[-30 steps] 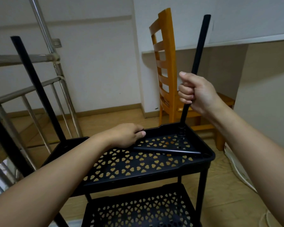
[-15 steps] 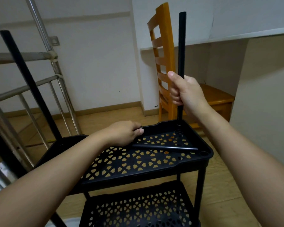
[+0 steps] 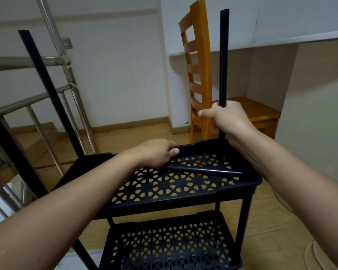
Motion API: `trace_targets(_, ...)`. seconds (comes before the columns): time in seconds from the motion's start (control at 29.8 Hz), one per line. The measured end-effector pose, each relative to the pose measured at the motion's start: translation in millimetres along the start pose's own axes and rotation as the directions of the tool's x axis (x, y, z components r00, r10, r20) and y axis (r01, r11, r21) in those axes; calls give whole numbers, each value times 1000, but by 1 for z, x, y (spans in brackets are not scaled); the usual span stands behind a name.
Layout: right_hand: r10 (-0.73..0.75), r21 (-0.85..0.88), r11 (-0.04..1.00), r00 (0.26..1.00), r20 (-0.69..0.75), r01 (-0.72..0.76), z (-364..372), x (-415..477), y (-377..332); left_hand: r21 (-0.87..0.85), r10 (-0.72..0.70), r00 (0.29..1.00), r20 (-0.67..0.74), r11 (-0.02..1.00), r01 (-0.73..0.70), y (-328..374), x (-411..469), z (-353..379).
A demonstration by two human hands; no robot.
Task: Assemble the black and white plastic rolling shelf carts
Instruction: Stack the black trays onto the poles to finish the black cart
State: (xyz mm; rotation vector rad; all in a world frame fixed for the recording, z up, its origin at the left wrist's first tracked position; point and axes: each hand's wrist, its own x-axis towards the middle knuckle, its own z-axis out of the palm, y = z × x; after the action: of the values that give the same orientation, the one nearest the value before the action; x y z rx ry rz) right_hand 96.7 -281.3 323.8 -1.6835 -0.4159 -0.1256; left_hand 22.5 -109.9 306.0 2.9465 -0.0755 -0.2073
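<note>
A black plastic cart stands before me with a perforated upper tray (image 3: 183, 199) and a lower tray (image 3: 170, 248) beneath it. My right hand (image 3: 226, 119) is closed around a black pole (image 3: 223, 55) that stands upright at the tray's far right corner. My left hand (image 3: 158, 152) grips the tray's far rim. A loose black pole (image 3: 205, 170) lies across the tray just right of that hand. Two more black poles rise tilted at the left, one at the far left corner (image 3: 47, 88) and one at the near left (image 3: 12, 152).
A wooden chair (image 3: 199, 75) stands right behind the cart. A metal stair railing (image 3: 66, 78) runs along the left over descending steps. A white wall and a beige partition (image 3: 316, 123) close the right side. The floor is light wood.
The pole in my right hand has swung from leaning right to upright at the corner. My left hand has stayed on the far rim.
</note>
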Motion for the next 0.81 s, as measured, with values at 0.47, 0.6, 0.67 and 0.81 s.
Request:
trace_targets(0.47,-180,416,887,680,711,-200,-37,23,21,-68,44,997,67,997,-39,0,-1,-3)
trace_targets(0.6,-249,440,839,491,835,-321,-37,32,25,-69,40,998,53,997,-37,-1,-4,-2)
trace_targets(0.67,-230,434,837,506,831,-333,-35,32,24,-62,29,999,39,998,-27,-1,-6,-2)
trace_targets(0.81,-129,416,874,708,695,-250,-37,18,17,-29,1,1000,19,1000,0,4,-5,-1)
